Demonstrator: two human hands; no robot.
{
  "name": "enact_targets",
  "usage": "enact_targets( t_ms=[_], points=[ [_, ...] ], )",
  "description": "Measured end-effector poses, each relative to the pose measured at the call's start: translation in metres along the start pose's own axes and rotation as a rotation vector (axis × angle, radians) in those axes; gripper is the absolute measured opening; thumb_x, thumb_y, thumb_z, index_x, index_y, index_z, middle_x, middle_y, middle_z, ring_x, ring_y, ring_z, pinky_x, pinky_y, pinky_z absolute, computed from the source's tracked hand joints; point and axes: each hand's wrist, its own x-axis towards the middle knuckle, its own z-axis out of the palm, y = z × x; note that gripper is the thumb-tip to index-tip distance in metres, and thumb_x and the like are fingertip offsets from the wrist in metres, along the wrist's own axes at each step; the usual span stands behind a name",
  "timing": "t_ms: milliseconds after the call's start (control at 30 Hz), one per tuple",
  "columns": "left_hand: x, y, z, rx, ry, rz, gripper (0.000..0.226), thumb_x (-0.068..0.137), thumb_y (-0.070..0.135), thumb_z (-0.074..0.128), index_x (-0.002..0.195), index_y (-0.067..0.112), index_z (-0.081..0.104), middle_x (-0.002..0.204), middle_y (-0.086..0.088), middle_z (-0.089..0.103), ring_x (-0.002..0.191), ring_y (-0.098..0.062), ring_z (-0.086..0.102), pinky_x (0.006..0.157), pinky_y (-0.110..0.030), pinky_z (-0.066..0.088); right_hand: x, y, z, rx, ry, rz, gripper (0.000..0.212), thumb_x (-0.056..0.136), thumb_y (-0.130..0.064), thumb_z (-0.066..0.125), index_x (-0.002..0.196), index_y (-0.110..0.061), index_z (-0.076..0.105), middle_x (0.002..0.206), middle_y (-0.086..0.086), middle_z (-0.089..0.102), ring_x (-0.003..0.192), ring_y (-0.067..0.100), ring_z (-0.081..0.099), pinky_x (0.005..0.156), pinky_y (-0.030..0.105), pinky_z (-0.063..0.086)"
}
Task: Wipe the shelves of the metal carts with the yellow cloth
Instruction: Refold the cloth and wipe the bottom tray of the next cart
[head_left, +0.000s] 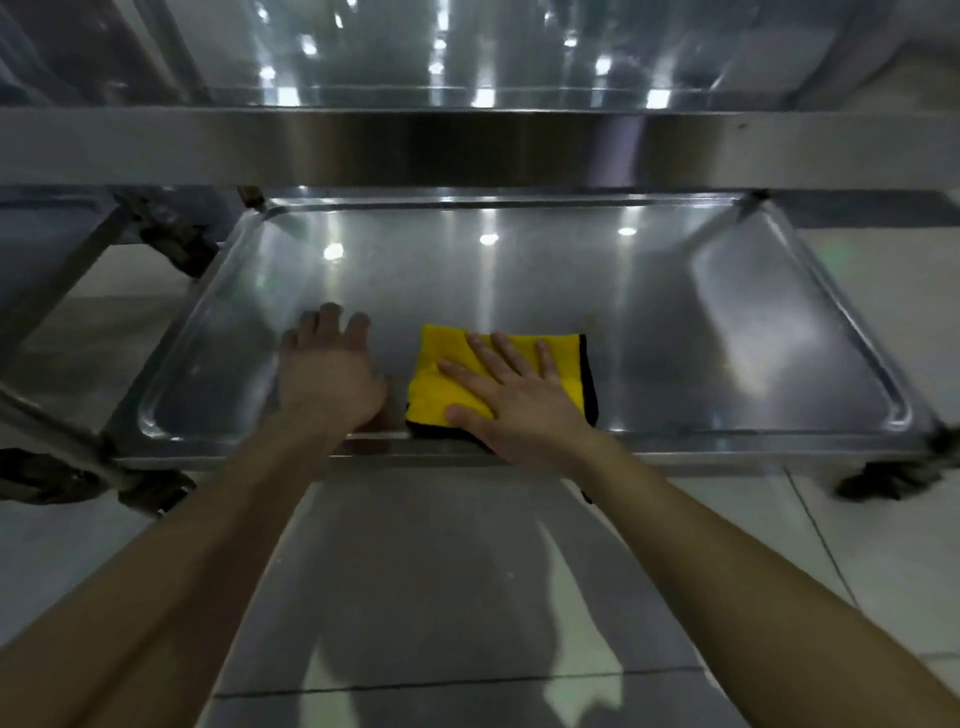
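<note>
The folded yellow cloth (457, 374), plush with a black underside showing along its right and near edges, lay on the lower shelf (675, 338) of the polished stainless-steel cart, close to the shelf's near rim and a little left of centre. The right hand (519, 400) lay flat on it, fingers straight and spread, palm pressing the fabric down onto the metal. Just left of the cloth, the left hand (330, 374) rested on the bare steel with fingers loosely extended, holding nothing. The shelf was a shallow tray with a raised, rounded lip and rounded corners, its surface mirroring spots of ceiling light. Above it ran the broad brushed-metal edge of the upper shelf (467, 150). A dark caster wheel (878, 480) stood on the pale tiled floor (883, 545) at the near right corner.
</note>
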Motion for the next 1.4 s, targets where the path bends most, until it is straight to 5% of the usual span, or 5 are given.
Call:
enact_targets(
  t_ms=[300, 500, 667, 1033, 1400],
  points=[
    [0.063, 0.064, 0.030, -0.015, -0.198, 0.211, 0.062, 0.109, 0.052, 0.015, 0.153, 0.031, 0.053, 0.157, -0.013, 0.051, 0.144, -0.040, 0.044, 0.123, -0.051, 0.036, 0.001, 0.057, -0.015, 0.015, 0.027, 0.084, 0.062, 0.108, -0.069, 0.028, 0.166, -0.055, 0.015, 0.180, -0.011, -0.001, 0.166, 0.015, -0.007, 0.130, 0.057, -0.009],
    [0.064, 0.059, 0.038, 0.011, -0.123, 0.208, 0.054, 0.098, 0.067, 0.037, 0.139, 0.041, 0.061, 0.144, -0.006, 0.057, 0.134, -0.037, 0.052, 0.116, -0.050, 0.044, 0.019, 0.193, -0.047, -0.006, 0.136, 0.501, 0.066, 0.106, -0.072, 0.028, 0.167, -0.052, 0.017, 0.180, -0.007, 0.004, 0.166, 0.022, 0.001, 0.130, 0.060, -0.003],
    [0.049, 0.065, 0.046, 0.068, -0.060, 0.201, 0.060, 0.100, 0.067, 0.042, 0.151, 0.039, 0.051, 0.153, -0.002, 0.051, 0.140, -0.034, 0.048, 0.114, -0.051, 0.043, 0.083, 0.197, -0.050, -0.002, 0.145, 0.771, 0.077, 0.101, -0.075, 0.018, 0.170, -0.041, 0.011, 0.180, 0.011, -0.002, 0.164, 0.041, -0.007, 0.121, 0.077, -0.010],
    [0.040, 0.065, 0.054, 0.050, 0.027, 0.153, 0.060, 0.105, 0.057, 0.044, 0.160, 0.033, 0.046, 0.162, -0.005, 0.048, 0.145, -0.034, 0.046, 0.116, -0.049, 0.039, 0.144, 0.062, -0.023, -0.062, 0.037, 0.247, 0.066, 0.106, -0.069, 0.017, 0.169, -0.049, 0.011, 0.181, -0.001, -0.005, 0.166, 0.030, -0.010, 0.123, 0.072, -0.014],
    [0.044, 0.067, 0.051, 0.003, 0.031, 0.140, 0.048, 0.100, 0.047, 0.062, 0.144, 0.028, 0.059, 0.149, -0.011, 0.055, 0.137, -0.040, 0.051, 0.107, -0.056, 0.046, -0.067, 0.113, -0.021, -0.004, 0.009, 0.135, 0.065, 0.105, -0.073, 0.024, 0.166, -0.055, 0.010, 0.180, -0.013, -0.004, 0.166, 0.016, -0.009, 0.129, 0.059, -0.011]
  ],
)
